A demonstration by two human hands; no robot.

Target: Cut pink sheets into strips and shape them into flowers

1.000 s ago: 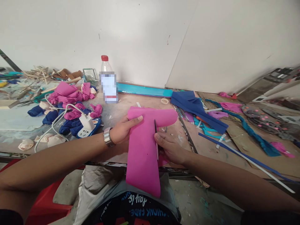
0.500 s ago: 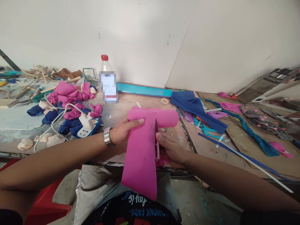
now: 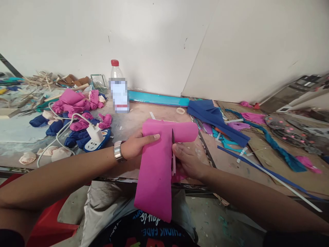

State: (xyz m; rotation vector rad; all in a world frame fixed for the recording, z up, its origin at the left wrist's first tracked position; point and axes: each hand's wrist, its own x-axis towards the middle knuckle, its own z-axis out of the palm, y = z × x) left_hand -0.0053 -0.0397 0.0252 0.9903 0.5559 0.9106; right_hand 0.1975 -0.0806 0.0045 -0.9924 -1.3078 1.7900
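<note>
Over the near edge of a brown wooden tabletop (image 3: 133, 122), the left hand (image 3: 135, 146) pinches a bright-pink, fabric-like sheet (image 3: 155, 168); the right hand (image 3: 189, 159) grips dark-bladed scissors (image 3: 173, 137). Holding the sheet taut should steady cutting.

1 red-capped bottle (image 3: 117, 73) — nearer, a power strip (image 3: 93, 146)

A smooth, matt finish is shown by the pink sheet (image 3: 156, 168); dark metal is seen in the scissors blade (image 3: 173, 136), shiny metal in the watch band (image 3: 118, 151), and glossy clear plastic in the bottle (image 3: 117, 72).
</note>
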